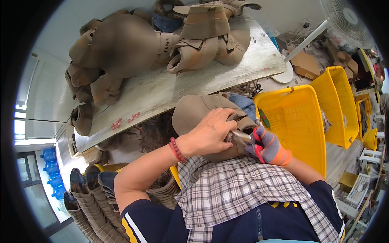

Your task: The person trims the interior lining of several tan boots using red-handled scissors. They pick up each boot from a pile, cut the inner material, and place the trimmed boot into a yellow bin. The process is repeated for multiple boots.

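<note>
A beige cap [193, 110] rests in my lap, its brim towards the left and a blue fabric part [243, 104] showing at its far side. My left hand [211, 131], bare with a red bead bracelet [177, 150] at the wrist, presses on the cap with its fingers curled over the fabric near a dark opening. My right hand [273, 146], in a grey and orange knitted glove, grips a pair of red-handled scissors [258, 146]. The scissors' blades [242, 136] lie against the cap close to my left fingertips. Part of the cap is hidden under my hands.
Several beige caps [202, 50] lie piled on the pale wooden table [247, 73] ahead. Yellow plastic baskets [289, 95] stand at my right, with a white fan [346, 18] beyond. Stacked caps [95, 194] stand at lower left, near blue water bottles [52, 168].
</note>
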A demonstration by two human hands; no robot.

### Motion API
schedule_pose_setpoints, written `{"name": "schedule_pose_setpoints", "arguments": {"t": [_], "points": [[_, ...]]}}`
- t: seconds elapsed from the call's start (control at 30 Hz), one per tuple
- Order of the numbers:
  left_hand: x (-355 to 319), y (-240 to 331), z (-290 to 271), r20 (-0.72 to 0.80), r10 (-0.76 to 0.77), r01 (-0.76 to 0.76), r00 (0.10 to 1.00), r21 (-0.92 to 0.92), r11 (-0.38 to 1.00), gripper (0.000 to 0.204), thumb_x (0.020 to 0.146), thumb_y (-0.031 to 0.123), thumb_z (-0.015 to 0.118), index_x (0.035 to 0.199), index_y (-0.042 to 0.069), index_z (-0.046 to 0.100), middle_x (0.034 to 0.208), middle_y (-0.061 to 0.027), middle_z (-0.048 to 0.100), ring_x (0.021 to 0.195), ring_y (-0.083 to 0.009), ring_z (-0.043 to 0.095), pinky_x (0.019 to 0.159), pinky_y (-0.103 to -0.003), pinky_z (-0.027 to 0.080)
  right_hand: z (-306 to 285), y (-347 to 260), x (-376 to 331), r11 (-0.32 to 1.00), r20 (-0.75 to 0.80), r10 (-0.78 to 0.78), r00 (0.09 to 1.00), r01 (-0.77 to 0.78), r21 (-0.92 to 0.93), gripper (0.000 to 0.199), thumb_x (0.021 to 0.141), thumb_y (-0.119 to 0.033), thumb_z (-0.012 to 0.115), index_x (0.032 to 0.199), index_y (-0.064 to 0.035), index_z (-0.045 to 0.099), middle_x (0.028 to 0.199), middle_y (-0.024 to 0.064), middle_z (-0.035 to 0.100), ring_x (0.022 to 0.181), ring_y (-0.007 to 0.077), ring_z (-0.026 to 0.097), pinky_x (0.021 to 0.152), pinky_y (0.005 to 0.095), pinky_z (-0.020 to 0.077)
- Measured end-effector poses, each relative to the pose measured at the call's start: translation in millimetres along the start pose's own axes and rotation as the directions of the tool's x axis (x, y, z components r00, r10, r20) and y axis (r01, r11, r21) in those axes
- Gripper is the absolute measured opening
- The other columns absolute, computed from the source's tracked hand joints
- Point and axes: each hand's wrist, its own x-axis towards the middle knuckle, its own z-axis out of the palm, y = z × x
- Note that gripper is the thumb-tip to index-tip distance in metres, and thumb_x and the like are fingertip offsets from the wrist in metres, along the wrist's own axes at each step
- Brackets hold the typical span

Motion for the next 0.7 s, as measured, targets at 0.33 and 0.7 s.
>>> {"name": "schedule_pose_setpoints", "arguments": {"t": [0.33,0.7], "points": [[-8.6,-0.3,-0.9,0.009,-0.038,0.038,0.999,-0.099,0.994,0.031,0.072,0.01,0.068,0.1,0.004,0.058,0.137,-0.0202,0.038,0.119,-0.036,0.042,0.099,-0.041,0.036,-67.2,-34.2,-15.6,0.752,0.056,-0.035,0.998,0.063,-0.656,0.047,0.068,-0.037,0.079,0.095,-0.0035,0.059,0.081,0.0145,0.062,0.072,0.032,0.062,0.065,0.0374,0.0502],[-7.3,0.8,-1.9,0.014,-0.016,0.017,1.0,-0.103,0.995,0.043,0.07,0.009,0.068,0.112,0.007,0.056,0.139,-0.0199,0.036,0.121,-0.0365,0.041,0.102,-0.041,0.035,-87.0,-73.9,9.7,0.555,0.305,0.172,0.937,0.164,-0.816,0.046,0.075,-0.049,0.067,0.091,-0.0057,0.066,0.076,0.0136,0.065,0.073,0.0295,0.065,0.063,0.0374,0.0508]]}}
